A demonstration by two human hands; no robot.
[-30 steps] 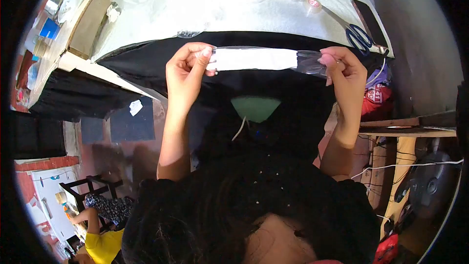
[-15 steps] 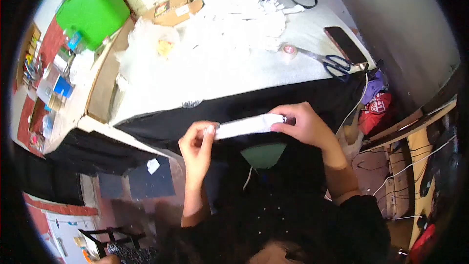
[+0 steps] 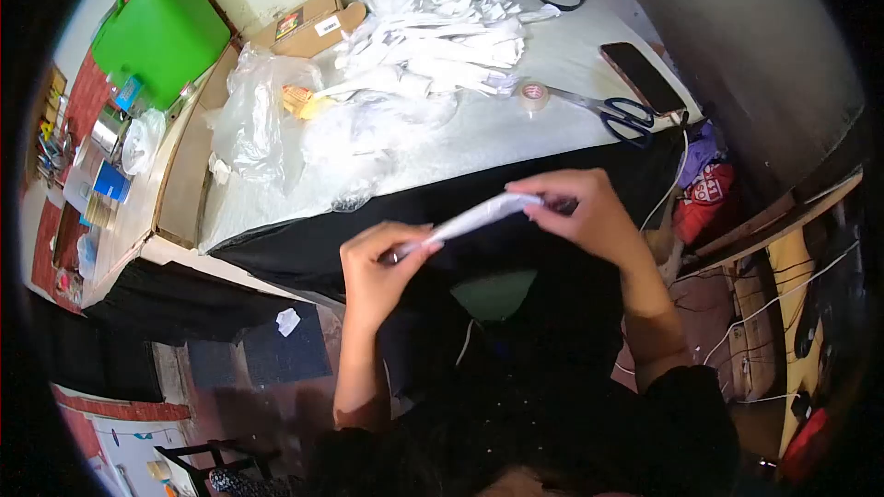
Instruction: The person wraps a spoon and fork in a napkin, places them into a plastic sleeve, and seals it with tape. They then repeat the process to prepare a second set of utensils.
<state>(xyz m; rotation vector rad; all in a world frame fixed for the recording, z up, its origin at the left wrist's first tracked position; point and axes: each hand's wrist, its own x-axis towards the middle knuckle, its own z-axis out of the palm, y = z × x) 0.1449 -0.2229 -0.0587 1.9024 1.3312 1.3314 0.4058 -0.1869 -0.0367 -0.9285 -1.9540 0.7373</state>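
Note:
A long, narrow white strip, which looks like folded paper, is stretched between my two hands in front of my body. My left hand pinches its left end between thumb and fingers. The right end is gripped the same way by my right hand, which sits higher, so the strip slants upward to the right. Dark patches show inside both grips, and I cannot make out whether they are part of the strip. On the table beyond lies a pile of similar white strips.
The white table also carries a tape roll, scissors, a phone, a clear plastic bag and a cardboard box. A green container stands on the left ledge. Cables hang at the right.
The strip has turned from showing its flat face to a thinner, more edge-on view and tilts more. My right hand has risen slightly, and my left fingers have closed further over the left end.

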